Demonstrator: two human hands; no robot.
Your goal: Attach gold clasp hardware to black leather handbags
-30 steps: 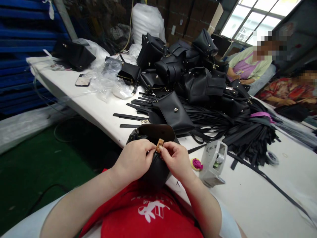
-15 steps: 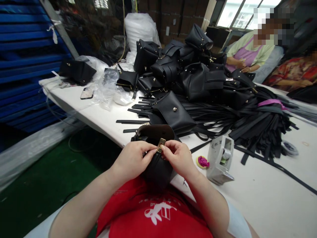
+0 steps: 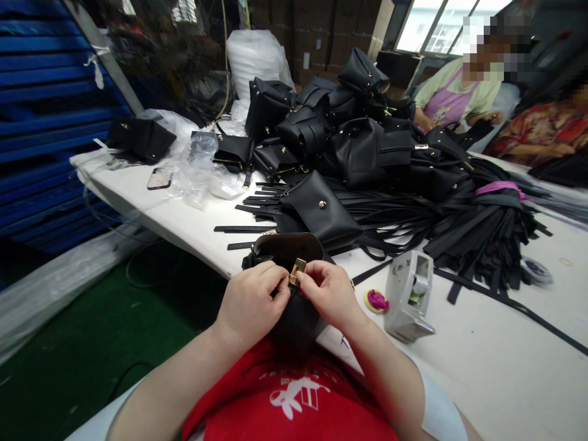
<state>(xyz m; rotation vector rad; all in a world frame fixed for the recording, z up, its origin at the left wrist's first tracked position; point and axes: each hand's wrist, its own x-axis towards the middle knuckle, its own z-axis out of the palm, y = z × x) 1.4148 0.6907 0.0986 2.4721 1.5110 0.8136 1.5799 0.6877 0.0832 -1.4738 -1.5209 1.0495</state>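
A black bag (image 3: 294, 321) with its brown-lined flap raised stands at the table's near edge, against the red apron. Over its front is a small gold metal clasp (image 3: 296, 271). My right hand (image 3: 331, 293) pinches the clasp from the right between thumb and forefinger. On the clasp's left side my left hand (image 3: 253, 301) is closed, its fingers curled in and their tips close to the clasp; what they hold is too small to make out. Just behind the open bag lies another black bag (image 3: 321, 211) with a round metal stud.
Black straps (image 3: 478, 239) and a heap of black bags (image 3: 312, 119) cover the table's middle. A tape dispenser (image 3: 408, 297) and a yellow-rimmed dish (image 3: 376, 301) stand right of my hands. A phone (image 3: 160, 178) lies left. Two people sit at back right.
My left hand's fingers have curled in, where before they pinched at the clasp's lower edge. My right hand stays on the clasp. The person in the purple apron has moved their hands apart.
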